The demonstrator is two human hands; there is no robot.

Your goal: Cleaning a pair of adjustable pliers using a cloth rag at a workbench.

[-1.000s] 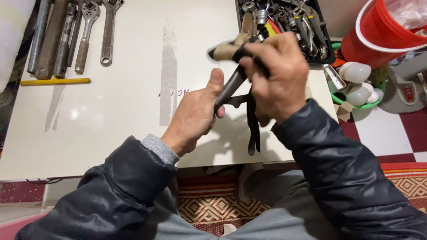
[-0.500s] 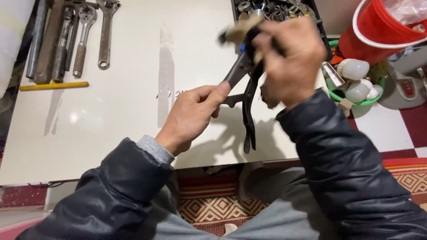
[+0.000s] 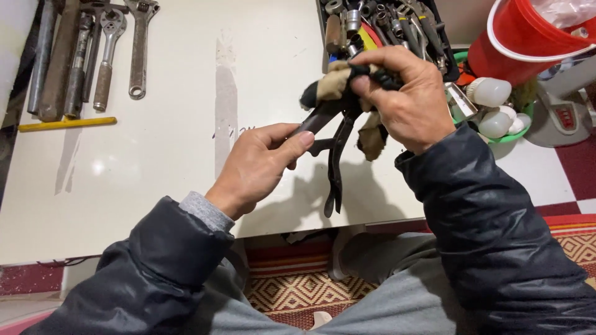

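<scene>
Two hands are engaged on one dark pair of pliers, held above the white worktop. One handle is pinched between the closed fingers of the left hand. The pliers' head is wrapped in a tan cloth, gripped by the closed right hand.

A grey stand sits at the right edge, beside the white table. On its front is a small red label, a little box shape with pale marks too small to make out. A clear plastic bag lies inside the red bucket at the top right. No screens or signs show.
</scene>
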